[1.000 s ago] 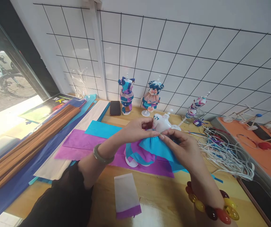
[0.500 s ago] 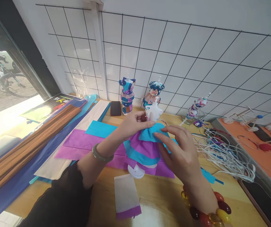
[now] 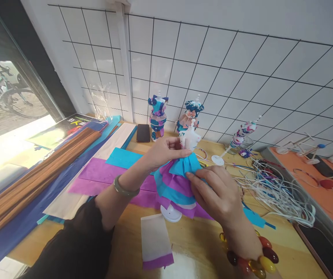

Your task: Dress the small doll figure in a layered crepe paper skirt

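Note:
A small white mannequin [image 3: 190,140] with a round base [image 3: 170,214] wears a layered skirt [image 3: 174,189] of purple and blue crepe paper. Gathered at its waist is a blue crepe paper strip [image 3: 185,166]. My left hand [image 3: 166,153] is closed at the waist, thumb along the top edge of the strip, pinching it against the mannequin. The fingers of my right hand [image 3: 215,190] pinch the strip's lower edge on the right side. Part of the skirt is hidden behind my right hand.
Purple sheets [image 3: 96,174], a blue strip [image 3: 122,158] and brown crepe paper [image 3: 44,170] lie left. A pale piece [image 3: 156,238] is in front. Behind stand dressed mannequins [image 3: 157,116] and a phone [image 3: 143,133]. Tangled cords [image 3: 279,193] and an orange tray [image 3: 332,201] are right.
The mannequin has tipped from leaning away to more upright, showing its base. My right hand has moved down and left along the blue strip, which now lies in folds over the skirt.

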`<action>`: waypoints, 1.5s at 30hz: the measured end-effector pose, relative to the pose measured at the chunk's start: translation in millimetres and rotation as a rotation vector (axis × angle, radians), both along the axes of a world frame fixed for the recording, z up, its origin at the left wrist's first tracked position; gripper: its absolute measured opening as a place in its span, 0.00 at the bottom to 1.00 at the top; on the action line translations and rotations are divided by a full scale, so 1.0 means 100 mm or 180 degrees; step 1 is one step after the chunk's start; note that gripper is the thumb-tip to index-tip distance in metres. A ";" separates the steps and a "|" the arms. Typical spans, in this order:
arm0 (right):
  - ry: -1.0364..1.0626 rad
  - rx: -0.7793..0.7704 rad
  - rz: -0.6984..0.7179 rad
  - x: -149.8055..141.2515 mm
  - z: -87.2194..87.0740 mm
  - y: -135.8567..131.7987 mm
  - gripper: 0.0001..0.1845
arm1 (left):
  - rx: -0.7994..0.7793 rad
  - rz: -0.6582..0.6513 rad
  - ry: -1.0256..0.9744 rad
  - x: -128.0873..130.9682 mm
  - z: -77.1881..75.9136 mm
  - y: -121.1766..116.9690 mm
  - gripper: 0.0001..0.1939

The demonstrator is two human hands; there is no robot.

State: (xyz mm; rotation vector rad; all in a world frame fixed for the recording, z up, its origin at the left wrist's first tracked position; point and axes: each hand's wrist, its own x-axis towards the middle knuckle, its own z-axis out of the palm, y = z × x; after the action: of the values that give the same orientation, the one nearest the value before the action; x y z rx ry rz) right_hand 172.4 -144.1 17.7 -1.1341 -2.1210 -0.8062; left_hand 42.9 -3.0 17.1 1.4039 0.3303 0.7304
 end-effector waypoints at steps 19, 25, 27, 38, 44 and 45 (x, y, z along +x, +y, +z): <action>0.2789 -0.1836 -0.0551 0.16 -0.04 0.02 0.11 | 0.0770 -0.0944 0.0203 -0.05 0.00 -0.01 0.16; 0.2625 -0.1889 -0.0682 0.20 -0.02 0.01 0.11 | 0.0817 -0.1082 0.0280 -0.05 0.00 -0.01 0.13; 0.2591 -0.1865 -0.0742 0.19 -0.01 0.00 0.11 | 0.0811 -0.1114 0.0312 -0.07 0.01 -0.01 0.14; 0.2710 -0.1820 -0.0938 0.21 -0.02 0.00 0.13 | 0.1035 -0.0959 0.0169 -0.01 0.02 -0.13 0.19; 0.2577 -0.2233 -0.0918 0.20 0.07 -0.03 0.14 | 0.0897 -0.1172 0.0115 -0.03 0.04 -0.10 0.16; 0.2554 -0.2291 -0.0874 0.20 0.09 -0.04 0.14 | 0.0870 -0.1170 0.0132 -0.03 0.05 -0.10 0.16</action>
State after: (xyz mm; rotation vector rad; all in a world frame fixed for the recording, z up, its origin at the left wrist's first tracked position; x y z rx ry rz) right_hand 192.1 -147.9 26.8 -1.7532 -1.5702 0.3556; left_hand 39.5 -12.7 22.1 1.6820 -0.0014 0.4541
